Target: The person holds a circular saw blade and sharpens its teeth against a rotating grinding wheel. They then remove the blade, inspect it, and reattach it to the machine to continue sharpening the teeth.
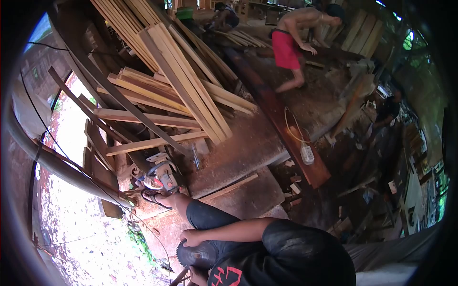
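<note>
A round, toothed circular saw blade (198,255) is held near my body at the bottom of the head view. My right hand (192,237) is closed on its upper rim. By the lower edge of the blade, my left hand (198,275) is closed and partly cut off by the frame. Dark, narrow pieces (179,277) lie beside that hand; I cannot make out what they are. Beyond my sandalled foot (162,198) rests a power tool (167,177) with a grey and orange body.
Long sawn boards (186,81) lean and lie stacked ahead. A dark plank (286,128) carries a white power strip (307,155) with a cord. A person in red shorts (286,50) bends over at the upper right; another person (224,18) crouches behind. Wood scraps (296,187) litter the ground.
</note>
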`<act>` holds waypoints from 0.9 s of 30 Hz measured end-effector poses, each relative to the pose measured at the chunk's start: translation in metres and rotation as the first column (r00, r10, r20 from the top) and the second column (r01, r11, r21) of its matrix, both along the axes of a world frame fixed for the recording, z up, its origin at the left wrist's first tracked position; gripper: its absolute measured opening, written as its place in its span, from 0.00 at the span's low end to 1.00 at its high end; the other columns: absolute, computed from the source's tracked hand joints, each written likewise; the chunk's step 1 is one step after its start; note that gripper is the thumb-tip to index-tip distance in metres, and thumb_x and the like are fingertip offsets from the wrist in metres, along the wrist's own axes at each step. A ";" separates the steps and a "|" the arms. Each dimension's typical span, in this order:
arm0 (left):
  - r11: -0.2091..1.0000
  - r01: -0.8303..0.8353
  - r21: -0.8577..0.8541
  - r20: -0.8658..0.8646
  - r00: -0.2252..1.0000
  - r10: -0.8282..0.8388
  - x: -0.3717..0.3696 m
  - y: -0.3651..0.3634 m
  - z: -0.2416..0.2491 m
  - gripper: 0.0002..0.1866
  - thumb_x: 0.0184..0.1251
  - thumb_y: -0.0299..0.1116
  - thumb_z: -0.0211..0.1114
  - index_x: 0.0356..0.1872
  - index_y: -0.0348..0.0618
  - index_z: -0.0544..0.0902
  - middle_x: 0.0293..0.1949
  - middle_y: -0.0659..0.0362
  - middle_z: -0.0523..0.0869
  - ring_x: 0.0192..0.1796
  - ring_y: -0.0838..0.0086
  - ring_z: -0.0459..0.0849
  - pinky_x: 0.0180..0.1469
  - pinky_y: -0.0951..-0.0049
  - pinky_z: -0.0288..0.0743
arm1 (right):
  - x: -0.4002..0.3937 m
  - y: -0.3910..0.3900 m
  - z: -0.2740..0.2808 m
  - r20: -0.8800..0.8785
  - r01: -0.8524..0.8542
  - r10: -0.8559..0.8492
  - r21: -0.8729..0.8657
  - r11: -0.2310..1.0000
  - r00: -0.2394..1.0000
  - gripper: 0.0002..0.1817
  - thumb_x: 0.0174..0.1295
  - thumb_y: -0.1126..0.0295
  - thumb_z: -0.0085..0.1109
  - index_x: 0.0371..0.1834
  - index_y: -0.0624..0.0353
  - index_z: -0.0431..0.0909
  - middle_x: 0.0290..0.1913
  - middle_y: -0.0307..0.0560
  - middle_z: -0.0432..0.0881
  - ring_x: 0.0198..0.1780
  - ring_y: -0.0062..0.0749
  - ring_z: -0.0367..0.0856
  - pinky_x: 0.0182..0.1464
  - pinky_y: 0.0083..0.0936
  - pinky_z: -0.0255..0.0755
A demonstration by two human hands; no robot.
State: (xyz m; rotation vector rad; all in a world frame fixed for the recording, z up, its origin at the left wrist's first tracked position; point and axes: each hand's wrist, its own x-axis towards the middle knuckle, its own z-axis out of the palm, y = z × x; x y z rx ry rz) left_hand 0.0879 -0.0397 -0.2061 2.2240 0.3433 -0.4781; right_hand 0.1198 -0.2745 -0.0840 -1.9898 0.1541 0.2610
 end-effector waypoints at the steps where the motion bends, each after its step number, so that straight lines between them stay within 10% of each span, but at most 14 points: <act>1: 1.000 -0.002 0.000 -0.001 1.000 0.002 -0.001 -0.002 -0.001 0.30 0.76 0.53 0.57 0.68 0.41 0.73 0.62 0.42 0.78 0.59 0.52 0.80 0.59 0.52 0.77 | 0.001 0.000 0.000 -0.002 -0.007 0.007 0.000 1.000 1.000 0.20 0.54 0.63 0.70 0.46 0.64 0.85 0.48 0.60 0.87 0.53 0.52 0.85 0.57 0.40 0.77; 27: 0.997 0.035 0.064 -0.010 0.999 -0.034 0.004 -0.024 -0.001 0.28 0.75 0.51 0.59 0.65 0.39 0.75 0.59 0.39 0.79 0.55 0.49 0.80 0.56 0.52 0.77 | 0.011 -0.003 -0.002 -0.004 -0.017 0.016 -0.052 0.999 1.000 0.22 0.52 0.63 0.72 0.49 0.62 0.86 0.50 0.61 0.87 0.55 0.51 0.85 0.57 0.40 0.77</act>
